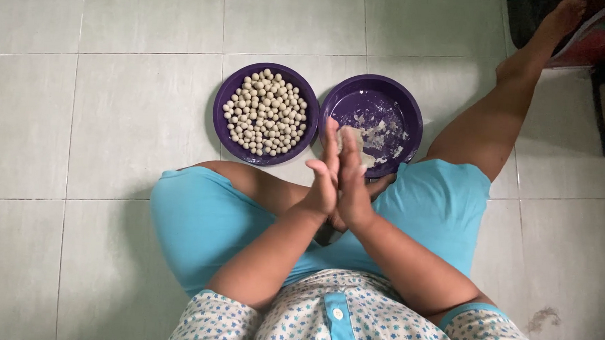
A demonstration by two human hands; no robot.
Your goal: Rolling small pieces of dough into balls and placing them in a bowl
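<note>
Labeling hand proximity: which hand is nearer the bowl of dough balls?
Left. The left hand sits on the side of the bowl of dough balls; the right hand is pressed against it, on the far side.

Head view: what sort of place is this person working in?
Probably a home floor, not a workshop. The person sits on pale floor tiles, with a purple bowl of small dough balls and a purple bowl smeared with dough set directly on the tiles before them.

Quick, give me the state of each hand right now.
Left hand: fingers straight, palm pressed against the other hand; anything between the palms is hidden.
Right hand: fingers straight, palm pressed against the left; contents cannot be told.
</note>
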